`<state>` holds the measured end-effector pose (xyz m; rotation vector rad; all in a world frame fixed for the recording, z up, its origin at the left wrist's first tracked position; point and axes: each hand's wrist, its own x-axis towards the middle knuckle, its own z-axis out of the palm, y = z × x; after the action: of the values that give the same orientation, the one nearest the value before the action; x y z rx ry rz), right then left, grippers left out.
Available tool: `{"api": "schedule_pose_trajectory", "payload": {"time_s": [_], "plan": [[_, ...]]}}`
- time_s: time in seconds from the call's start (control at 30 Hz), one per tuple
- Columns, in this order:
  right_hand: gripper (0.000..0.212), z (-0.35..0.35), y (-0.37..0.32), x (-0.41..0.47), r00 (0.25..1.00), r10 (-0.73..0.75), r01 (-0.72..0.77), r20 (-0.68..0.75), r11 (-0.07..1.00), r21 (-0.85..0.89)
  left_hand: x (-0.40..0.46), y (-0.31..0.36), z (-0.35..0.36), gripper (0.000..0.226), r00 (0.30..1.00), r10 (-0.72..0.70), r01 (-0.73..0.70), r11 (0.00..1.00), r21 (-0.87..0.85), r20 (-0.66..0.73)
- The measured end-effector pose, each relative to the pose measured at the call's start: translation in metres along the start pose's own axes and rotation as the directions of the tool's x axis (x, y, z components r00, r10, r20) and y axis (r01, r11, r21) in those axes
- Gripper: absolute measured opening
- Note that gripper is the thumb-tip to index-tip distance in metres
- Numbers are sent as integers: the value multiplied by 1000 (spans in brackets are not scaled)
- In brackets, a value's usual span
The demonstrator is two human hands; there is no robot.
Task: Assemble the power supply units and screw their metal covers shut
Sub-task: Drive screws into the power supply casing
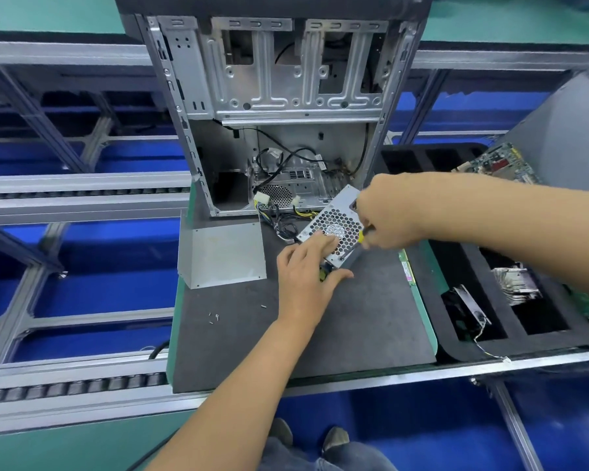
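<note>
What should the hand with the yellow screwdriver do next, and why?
Probably turn the yellow-handled screwdriver to tighten the screw at the near corner of the silver power supply box with the honeycomb fan grille. The right hand grips the tool with its tip pointing toward that corner, and the left hand presses flat on the grille to steady it.

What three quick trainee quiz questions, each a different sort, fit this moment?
1. True or false: the left hand rests on the power supply.
2. The right hand grips: A) pliers B) a screwdriver C) a cable.
3. Fill in: the loose metal cover lies to the ___ of the power supply.

Key: 1 true; 2 B; 3 left.
</note>
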<state>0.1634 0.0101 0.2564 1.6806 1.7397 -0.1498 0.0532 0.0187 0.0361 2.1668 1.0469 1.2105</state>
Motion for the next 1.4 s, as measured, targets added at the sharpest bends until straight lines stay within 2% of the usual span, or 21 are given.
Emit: {"api": "schedule_pose_trajectory", "payload": {"time_s": [0.13,0.2,0.27,0.33,0.4,0.47,0.5,0.57,0.63,0.73,0.87,0.9,0.93,0.97,1.03,1.07,1.1,1.17,1.2,1.3,1.4], "plan": [[22,10,-3,-11,965,-200,139,-170,939,-316,-1,1,0,57,997,80,-80,997,2,21],[21,7,-3,-6,974,-157,110,-162,958,-264,-3,2,-1,55,993,97,-95,995,-22,72],[35,1,-4,-1,992,-61,47,-110,990,-131,-3,1,-5,52,983,132,-130,991,-29,123],[38,0,-3,0,994,-21,14,-105,998,-69,-6,-6,-12,45,980,165,-160,986,-48,109],[34,4,1,-3,992,6,-13,-126,999,-50,-17,-26,-26,37,994,106,-105,994,-27,21],[30,13,9,-8,990,28,-35,-141,998,-49,-37,-57,-44,30,999,9,-5,994,109,-43],[34,17,16,-10,989,39,-45,-139,998,-41,-49,-71,-52,30,999,-39,42,983,180,-21],[40,22,29,-13,987,51,-43,-155,997,57,-66,-92,-60,31,987,-120,85,956,280,110],[40,25,42,-17,981,62,-19,-183,974,227,-75,-103,-61,24,966,-155,88,948,305,205],[36,41,57,-20,965,109,18,-239,880,475,-73,-111,-60,17,960,-156,78,947,312,234],[35,85,54,-14,931,232,25,-282,730,683,-66,-110,-61,12,962,-110,25,947,320,248],[32,97,51,-13,918,281,26,-281,664,748,-65,-106,-62,10,962,-157,91,956,279,225],[29,109,48,-11,902,332,35,-277,582,812,-63,-99,-62,9,945,-268,230,952,204,188],[27,121,44,-10,884,377,57,-276,499,864,-62,-91,-61,12,895,-420,410,907,92,152],[24,140,32,-9,856,436,127,-279,347,929,-57,-71,-57,13,713,-674,701,680,-213,194],[20,147,25,-9,845,454,174,-283,267,948,-54,-59,-54,11,647,-722,753,556,-351,245],[16,152,18,-9,837,468,221,-285,187,957,-50,-48,-51,11,613,-732,761,445,-472,298],[15,161,6,-9,834,477,289,-279,52,956,-38,-24,-50,18,590,-706,726,249,-641,393],[17,166,3,-9,842,467,307,-271,0,952,-32,-14,-51,18,589,-689,706,185,-684,422],[22,174,-2,-11,882,397,330,-254,-134,934,-11,10,-52,16,607,-637,668,84,-739,476],[25,177,-5,-12,907,341,335,-249,-223,915,6,23,-51,10,602,-609,650,-1,-760,516]]}}
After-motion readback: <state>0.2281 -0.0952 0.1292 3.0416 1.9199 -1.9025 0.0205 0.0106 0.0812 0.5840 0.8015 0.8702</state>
